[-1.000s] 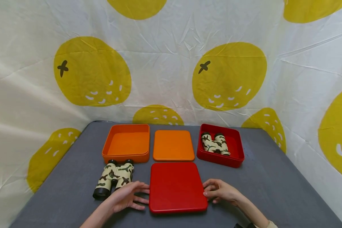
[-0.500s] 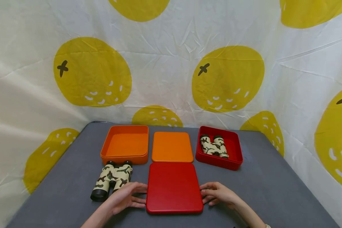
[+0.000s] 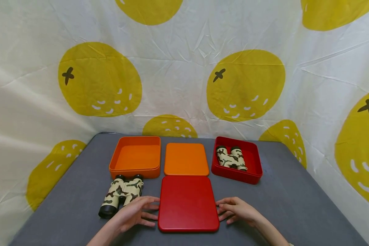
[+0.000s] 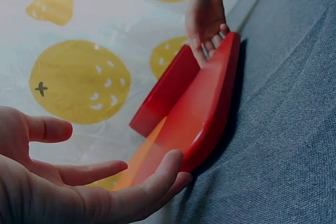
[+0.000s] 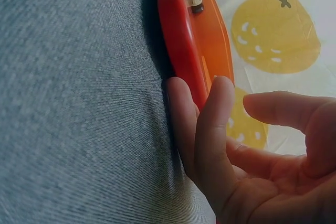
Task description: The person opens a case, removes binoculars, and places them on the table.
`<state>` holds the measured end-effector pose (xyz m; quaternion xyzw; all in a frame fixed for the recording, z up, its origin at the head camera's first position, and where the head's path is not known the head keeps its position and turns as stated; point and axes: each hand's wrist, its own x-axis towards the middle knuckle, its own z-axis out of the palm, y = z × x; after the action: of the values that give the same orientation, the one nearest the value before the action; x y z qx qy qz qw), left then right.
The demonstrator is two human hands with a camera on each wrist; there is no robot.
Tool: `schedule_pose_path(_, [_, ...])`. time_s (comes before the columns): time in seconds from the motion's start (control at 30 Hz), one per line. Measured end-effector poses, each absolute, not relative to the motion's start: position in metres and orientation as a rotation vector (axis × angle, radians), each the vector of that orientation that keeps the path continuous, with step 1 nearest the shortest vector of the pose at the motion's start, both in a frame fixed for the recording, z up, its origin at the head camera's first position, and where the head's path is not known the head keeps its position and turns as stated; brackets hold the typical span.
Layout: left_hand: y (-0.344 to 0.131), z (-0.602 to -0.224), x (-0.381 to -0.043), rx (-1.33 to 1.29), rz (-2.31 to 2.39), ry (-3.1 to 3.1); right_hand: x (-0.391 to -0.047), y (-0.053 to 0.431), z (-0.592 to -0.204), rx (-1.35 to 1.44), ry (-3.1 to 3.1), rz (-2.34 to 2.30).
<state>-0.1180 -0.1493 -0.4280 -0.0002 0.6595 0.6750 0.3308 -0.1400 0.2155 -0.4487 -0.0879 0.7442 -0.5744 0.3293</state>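
A red square lid (image 3: 189,204) lies flat at the front middle of the table in the head view. My left hand (image 3: 137,212) is at its left edge, fingers spread and mostly straight, with the fingertips right by the rim. On the opposite side, my right hand (image 3: 238,211) has loosely bent fingers by the right edge. In the right wrist view, two fingertips (image 5: 181,90) overlap the rim, while the thumb stands apart from it. Neither hand grips anything. Camouflage binoculars (image 3: 111,200) lie left of the lid, partly hidden behind my left hand.
Behind the red lid is an orange lid (image 3: 186,159), its front edge close to the red one. An orange box (image 3: 135,172) stands at the back left. At the back right, a red box (image 3: 235,176) holds smaller camouflage binoculars (image 3: 230,159). A patterned cloth (image 3: 175,82) hangs behind the table.
Over the last second the red lid has shifted slightly left and squared up behind the orange lid's front edge. My right hand moved left with it; the left hand barely moved.
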Motion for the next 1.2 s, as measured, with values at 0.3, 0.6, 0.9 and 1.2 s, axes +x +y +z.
schedule_pose_path(0.3, [-0.15,-0.427,-0.119,0.01,1.763,1.717,-0.138,0.22,-0.447,-0.249,1.907,-1.534])
schedule_pose_path(0.6, [-0.143,-0.415,-0.121,0.073,1.823,1.757,-0.139,0.229,-0.442,-0.254,1.905,-1.548])
schedule_pose_path(0.9, [-0.122,-0.401,-0.123,0.214,1.877,1.876,-0.14,0.243,-0.436,-0.282,1.968,-1.542])
schedule_pose_path(1.2, [-0.09,-0.383,-0.13,0.439,1.867,2.024,-0.143,0.257,-0.423,-0.284,2.071,-1.519])
